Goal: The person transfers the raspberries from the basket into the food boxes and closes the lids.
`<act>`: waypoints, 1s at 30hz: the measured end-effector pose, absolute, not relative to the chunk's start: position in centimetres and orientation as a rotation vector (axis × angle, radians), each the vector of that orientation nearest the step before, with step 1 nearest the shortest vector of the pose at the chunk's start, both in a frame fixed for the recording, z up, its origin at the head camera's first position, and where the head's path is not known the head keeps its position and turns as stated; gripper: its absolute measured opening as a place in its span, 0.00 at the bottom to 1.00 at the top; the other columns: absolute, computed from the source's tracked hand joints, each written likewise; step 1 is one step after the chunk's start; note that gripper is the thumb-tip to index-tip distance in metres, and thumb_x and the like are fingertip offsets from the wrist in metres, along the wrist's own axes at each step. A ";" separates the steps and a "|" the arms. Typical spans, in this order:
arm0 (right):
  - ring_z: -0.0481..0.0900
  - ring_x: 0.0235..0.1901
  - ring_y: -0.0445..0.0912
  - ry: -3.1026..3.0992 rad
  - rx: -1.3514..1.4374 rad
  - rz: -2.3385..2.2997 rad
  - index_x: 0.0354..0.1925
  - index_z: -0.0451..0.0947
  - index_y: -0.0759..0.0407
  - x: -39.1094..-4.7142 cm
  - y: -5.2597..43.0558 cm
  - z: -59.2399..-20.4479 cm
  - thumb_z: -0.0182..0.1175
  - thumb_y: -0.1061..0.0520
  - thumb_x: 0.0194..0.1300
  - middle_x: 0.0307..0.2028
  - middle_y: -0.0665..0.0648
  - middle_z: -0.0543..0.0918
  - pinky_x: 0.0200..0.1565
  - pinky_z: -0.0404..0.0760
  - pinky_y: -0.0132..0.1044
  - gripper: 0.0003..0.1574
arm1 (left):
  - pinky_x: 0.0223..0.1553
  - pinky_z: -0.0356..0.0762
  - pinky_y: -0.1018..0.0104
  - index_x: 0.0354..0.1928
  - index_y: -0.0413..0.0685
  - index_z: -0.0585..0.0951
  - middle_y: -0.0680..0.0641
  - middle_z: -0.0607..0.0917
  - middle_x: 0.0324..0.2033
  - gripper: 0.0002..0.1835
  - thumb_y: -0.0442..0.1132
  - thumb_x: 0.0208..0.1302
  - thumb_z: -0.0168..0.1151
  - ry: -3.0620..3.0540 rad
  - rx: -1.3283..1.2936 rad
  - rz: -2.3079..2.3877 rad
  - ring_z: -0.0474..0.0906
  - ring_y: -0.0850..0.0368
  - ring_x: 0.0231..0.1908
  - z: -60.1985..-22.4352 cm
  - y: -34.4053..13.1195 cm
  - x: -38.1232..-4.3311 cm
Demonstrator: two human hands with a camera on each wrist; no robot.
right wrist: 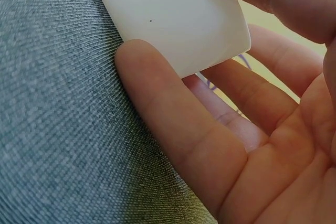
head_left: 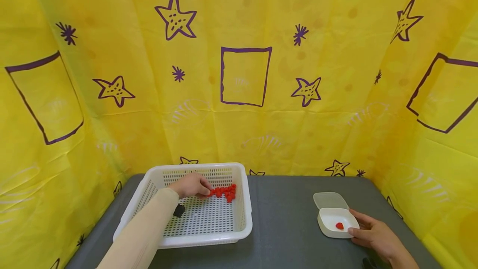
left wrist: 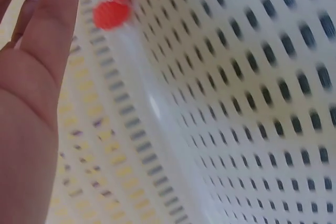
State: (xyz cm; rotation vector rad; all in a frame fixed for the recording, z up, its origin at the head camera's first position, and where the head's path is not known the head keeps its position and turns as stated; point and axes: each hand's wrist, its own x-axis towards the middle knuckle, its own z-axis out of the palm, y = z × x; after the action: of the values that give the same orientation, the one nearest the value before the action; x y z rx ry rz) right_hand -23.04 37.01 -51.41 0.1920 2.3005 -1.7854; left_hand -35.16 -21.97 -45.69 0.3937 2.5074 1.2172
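My left hand (head_left: 192, 185) reaches into a white slotted plastic basket (head_left: 244, 215). Its fingertips are at the left end of a cluster of small, lumpy red pieces (head_left: 220, 192). In the left wrist view, red pieces (left wrist: 111, 14) show beside the fingers, but the fingertips leave the frame, so a hold on one cannot be made out. On the right, my right hand (head_left: 377, 235) grips the side of a small white box (head_left: 328, 229), thumb at the rim and fingers around its corner. One red piece (head_left: 339, 226) lies in the box. Its translucent lid (head_left: 330, 200) is raised at the back.
A dark grey cloth (head_left: 284, 219) covers the table. Yellow patterned curtains (head_left: 242, 136) stand behind and at both sides. Near my left wrist, a black object (head_left: 179, 210) shows against the basket floor. The basket's raised walls surround my left hand.
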 end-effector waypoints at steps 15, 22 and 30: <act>0.78 0.50 0.52 2.279 0.164 -1.801 0.74 0.49 0.72 -23.0 37.0 -51.3 0.68 0.60 0.65 0.70 0.82 0.47 0.48 0.81 0.49 0.52 | 0.47 0.81 0.52 0.45 0.44 0.87 0.44 0.86 0.39 0.07 0.35 0.66 0.67 2.392 0.489 1.455 0.83 0.46 0.40 -41.8 -16.0 -35.1; 0.78 0.51 0.52 2.287 0.168 -1.801 0.74 0.49 0.72 -22.9 37.0 -51.2 0.68 0.60 0.65 0.70 0.82 0.48 0.48 0.82 0.50 0.52 | 0.48 0.81 0.52 0.47 0.36 0.84 0.40 0.85 0.42 0.09 0.31 0.66 0.66 2.220 0.474 1.728 0.85 0.46 0.40 -39.4 -9.8 -33.9; 0.78 0.51 0.52 2.307 0.184 -1.788 0.74 0.51 0.72 -22.9 37.0 -51.3 0.70 0.59 0.63 0.70 0.81 0.50 0.48 0.82 0.49 0.53 | 0.45 0.82 0.57 0.44 0.31 0.83 0.39 0.84 0.40 0.09 0.24 0.62 0.66 2.029 0.399 2.053 0.85 0.47 0.39 -37.8 -2.6 -32.6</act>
State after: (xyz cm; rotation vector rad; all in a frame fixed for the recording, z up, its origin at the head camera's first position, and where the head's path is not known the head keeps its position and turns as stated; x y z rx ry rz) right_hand -22.88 36.97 -51.28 0.1837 2.3068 -1.7884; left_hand -32.57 -2.57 -37.77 0.3991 2.0286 2.0530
